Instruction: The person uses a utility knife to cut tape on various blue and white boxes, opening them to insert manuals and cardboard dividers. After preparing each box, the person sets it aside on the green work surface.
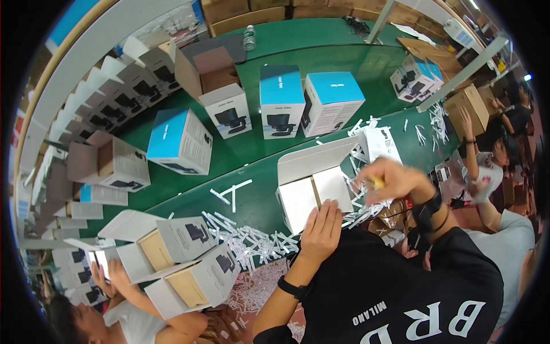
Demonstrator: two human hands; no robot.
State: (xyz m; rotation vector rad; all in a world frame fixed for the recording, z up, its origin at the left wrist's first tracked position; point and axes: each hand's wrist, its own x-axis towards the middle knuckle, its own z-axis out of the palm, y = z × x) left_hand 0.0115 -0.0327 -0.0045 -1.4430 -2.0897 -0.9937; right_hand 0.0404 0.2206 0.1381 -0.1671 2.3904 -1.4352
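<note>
In front of me on the green table stands a white cardboard box [301, 209], its long lid flap raised at the back. My left hand [322, 229] lies flat on the box's top near its front edge, fingers stretched out. To the right of the box, my right hand [392, 179] is raised and smeared by motion. Its fingers are curled round a small yellow thing [376, 182], mostly hidden, whose kind I cannot make out. Behind this hand lies another white printed box [378, 143] among paper strips.
Blue-topped printed boxes [281, 86] stand behind, beside an open box [220, 74]. White paper strips [252, 243] litter the table. At the lower left a person's hands [114, 278] are near open boxes [192, 286]. Other people [498, 229] are at the right. A clear bottle [249, 38] stands far back.
</note>
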